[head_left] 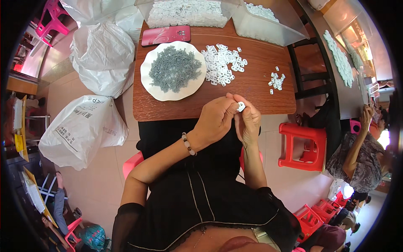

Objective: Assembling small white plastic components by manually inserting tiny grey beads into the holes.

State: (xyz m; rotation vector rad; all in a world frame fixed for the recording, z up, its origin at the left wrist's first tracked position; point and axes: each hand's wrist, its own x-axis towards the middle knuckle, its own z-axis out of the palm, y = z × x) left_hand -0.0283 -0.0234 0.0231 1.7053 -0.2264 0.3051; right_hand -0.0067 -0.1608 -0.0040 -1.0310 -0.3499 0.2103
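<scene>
My left hand (214, 119) and my right hand (248, 122) meet at the near edge of a brown wooden table (252, 90). Their fingertips pinch one small white plastic piece (241, 107) between them. A white plate (147, 82) heaped with small grey-green parts lies to the left on the table. Beside it a loose pile of white plastic pieces (221, 65) spreads out, and a smaller white cluster (276, 81) sits further right. A bead bracelet circles my left wrist.
Two clear bins of white pieces (187, 12) (268, 21) stand at the table's far edge, a pink phone (166, 35) before them. White sacks (82, 128) sit on the floor at left. A red stool (303, 145) and another seated person (357, 155) are at right.
</scene>
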